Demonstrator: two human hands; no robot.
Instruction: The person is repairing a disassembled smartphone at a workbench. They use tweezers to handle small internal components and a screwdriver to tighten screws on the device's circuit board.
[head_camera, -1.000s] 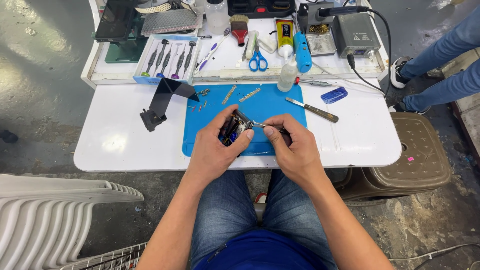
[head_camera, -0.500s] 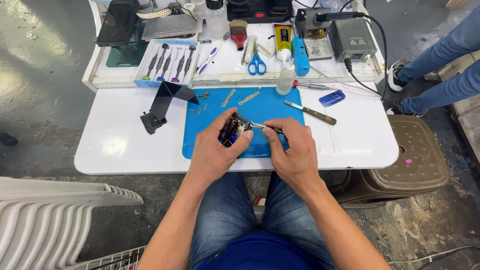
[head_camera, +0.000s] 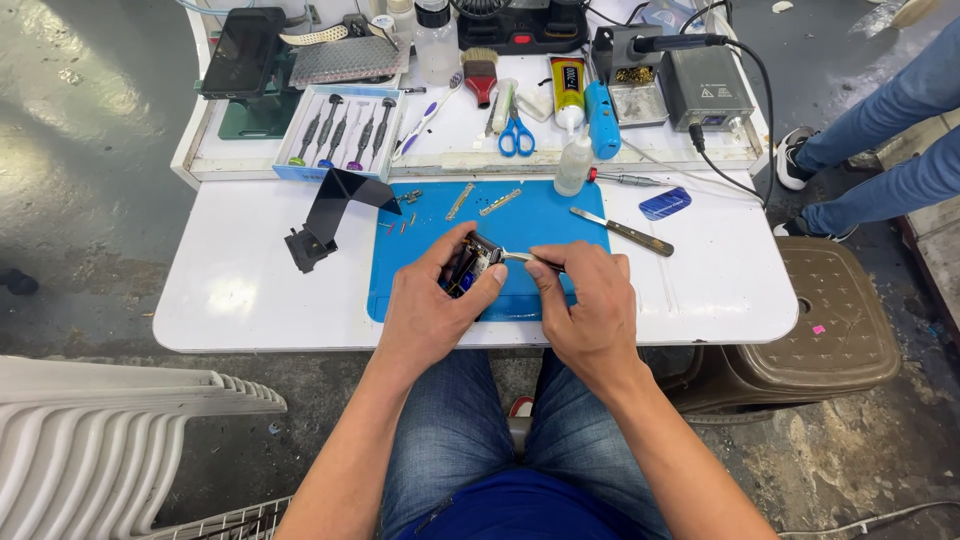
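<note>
Mid-disassembly, by the look of it: picking at the inside of an opened small device (head_camera: 468, 266) with tweezers (head_camera: 520, 257).

Largest down:
- White table (head_camera: 250, 300), blue work mat (head_camera: 540, 215) centred on it. Device held just above the near edge of the mat, tilted up on its edge.
- Far shelf: screwdriver set (head_camera: 340, 132), blue scissors (head_camera: 516, 137), soldering station (head_camera: 705, 88). Not in play.
- On the mat, far side: metal strips (head_camera: 480, 200), loose screws (head_camera: 400, 222). Right of the mat: flat pry tool (head_camera: 622, 232), blue pick (head_camera: 665, 204). Left: black bent bracket (head_camera: 325, 215).

Hands:
- Left hand (head_camera: 430, 310) wrapped around the device, thumb on the near-right edge, fingers curled behind. Closed grip, steadying.
- Right hand (head_camera: 590, 310) pinched narrow on the tweezers, thumb and forefinger tight, tip at the device's exposed right side. Cannot tell whether the tip grips anything: too small.

Next move likely needs a steady left grip and a fine, light touch at the tip.
</note>
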